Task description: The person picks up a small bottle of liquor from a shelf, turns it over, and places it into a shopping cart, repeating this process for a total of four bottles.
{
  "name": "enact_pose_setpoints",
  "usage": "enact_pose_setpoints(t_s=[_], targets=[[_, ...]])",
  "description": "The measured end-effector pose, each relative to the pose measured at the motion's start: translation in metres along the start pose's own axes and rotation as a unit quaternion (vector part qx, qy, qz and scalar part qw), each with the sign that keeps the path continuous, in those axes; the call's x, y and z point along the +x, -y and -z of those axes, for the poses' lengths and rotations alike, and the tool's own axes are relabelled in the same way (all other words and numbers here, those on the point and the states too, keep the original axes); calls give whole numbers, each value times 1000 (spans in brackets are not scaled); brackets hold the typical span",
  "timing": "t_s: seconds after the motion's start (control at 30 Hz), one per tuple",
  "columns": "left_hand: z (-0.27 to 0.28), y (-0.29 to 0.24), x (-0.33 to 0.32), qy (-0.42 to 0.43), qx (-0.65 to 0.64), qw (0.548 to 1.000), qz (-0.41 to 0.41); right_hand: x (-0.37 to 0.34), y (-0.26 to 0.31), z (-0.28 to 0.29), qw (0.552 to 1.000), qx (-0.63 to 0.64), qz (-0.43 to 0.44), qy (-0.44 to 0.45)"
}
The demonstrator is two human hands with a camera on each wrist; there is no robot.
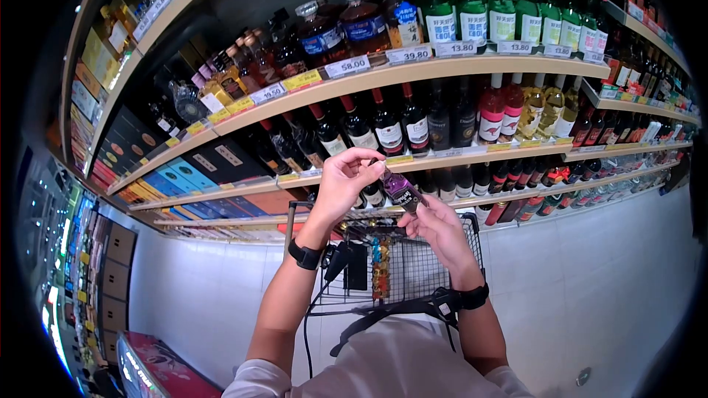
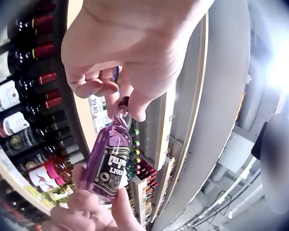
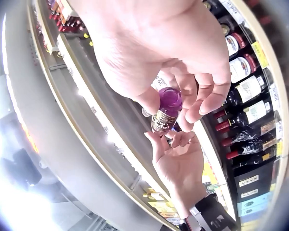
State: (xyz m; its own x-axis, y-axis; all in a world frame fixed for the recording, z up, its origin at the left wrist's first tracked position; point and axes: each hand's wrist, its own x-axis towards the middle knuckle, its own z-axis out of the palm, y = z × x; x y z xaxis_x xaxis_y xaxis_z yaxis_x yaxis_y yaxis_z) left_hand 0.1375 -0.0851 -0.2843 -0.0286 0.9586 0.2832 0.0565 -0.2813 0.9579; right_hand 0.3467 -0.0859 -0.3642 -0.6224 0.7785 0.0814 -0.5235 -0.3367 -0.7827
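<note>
Head view was mod. bright, w/ strong fisheye bend & black corners; long beige shelf (image 1: 516, 68) curved, pale tiled floor (image 1: 199, 280) evenly lit. L wrist view: white glare blew out R edge; small clear bottle of purple liquid (image 2: 106, 166) fairly sharp. R wrist: glare flooded lower L, corners soft.

Place: shop selling drinks | rows of shelved bottles (image 1: 502, 23) | price tags (image 1: 347, 65) | wire shopping cart (image 1: 415, 264)

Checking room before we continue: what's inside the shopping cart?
Against the mesh of the shopping cart, a strip of shiny multicoloured pieces and a flat black item show; whether the latter lies inside is unclear. The right hand hides part of the far end.
</note>
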Motion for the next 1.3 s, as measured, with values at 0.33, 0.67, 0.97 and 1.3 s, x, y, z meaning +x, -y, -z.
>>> enact_pose_setpoints(t_s=[0.33, 0.67, 0.97, 1.3], targets=[[59, 13, -12, 1, -40, 999, 35, 26, -33, -38, 997, -70, -27, 7], [111, 27, -8, 142, -363, 921, -8, 42, -48, -110, 998, -66, -2, 13], [137, 33, -9, 176, -486, 855, -34, 60, -68, -152, 993, -119, 14, -10], [183, 113, -52, 56, -70, 994, 69, 46, -117, -100, 901, -395, -162, -75]])
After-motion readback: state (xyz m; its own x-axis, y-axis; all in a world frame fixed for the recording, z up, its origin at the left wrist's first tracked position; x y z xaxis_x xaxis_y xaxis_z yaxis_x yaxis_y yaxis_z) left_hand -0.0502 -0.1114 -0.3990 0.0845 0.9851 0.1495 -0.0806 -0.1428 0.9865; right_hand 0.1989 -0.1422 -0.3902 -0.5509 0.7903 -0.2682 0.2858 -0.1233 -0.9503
